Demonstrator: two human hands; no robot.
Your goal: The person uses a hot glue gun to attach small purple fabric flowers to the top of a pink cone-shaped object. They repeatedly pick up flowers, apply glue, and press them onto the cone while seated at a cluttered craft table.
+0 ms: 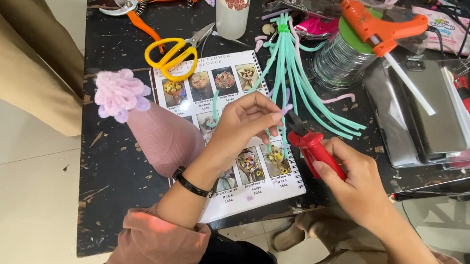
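My left hand (246, 122) pinches a short lilac pipe cleaner piece (286, 108) between thumb and fingers, above a spiral-bound photo catalogue (234, 92). My right hand (355, 181) grips red-handled cutters (316, 150), whose dark jaws reach up to the lilac piece. A bundle of mint-green pipe cleaners (302, 77) fans out just behind both hands. A pink fluffy pipe-cleaner flower (119, 94) lies to the left on the black table (115, 165), next to a pink cone-shaped piece (165, 135).
Yellow scissors (174, 54) and orange pruning shears (143, 5) lie at the back left. A clear bottle (232, 1), a wire spool (341, 58), an orange glue gun (376, 23) and plastic packets (431, 109) crowd the back right. A beige cushion (17, 43) is left.
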